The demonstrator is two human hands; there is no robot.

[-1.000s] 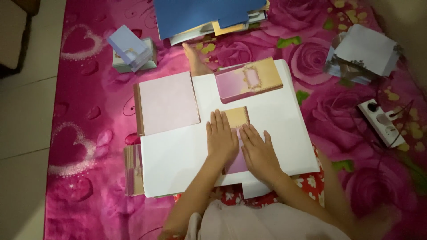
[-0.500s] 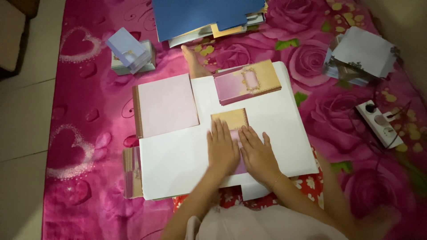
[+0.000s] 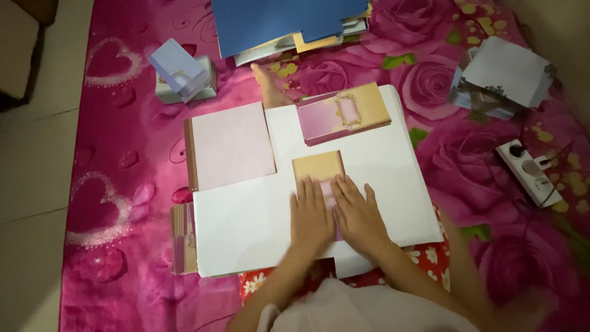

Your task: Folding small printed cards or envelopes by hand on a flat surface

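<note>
Left hand (image 3: 311,216) and right hand (image 3: 358,214) lie flat, fingers spread, pressing side by side on a small gold-and-pink card (image 3: 319,172) (only its far end shows); nothing pinched or gripped. The card sits mid-sheet on white paper (image 3: 246,227); a bigger pink-and-gold card (image 3: 343,113) lies just beyond.

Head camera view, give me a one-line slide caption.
Left hand and right hand pressed flat on a gold-and-pink card atop white board.

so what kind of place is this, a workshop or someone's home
Most likely a home floor used for paper craft: a pink rose-patterned mat beside bare floor tiles, a power strip, and both hands pressing a small card on a white sheet.
</note>
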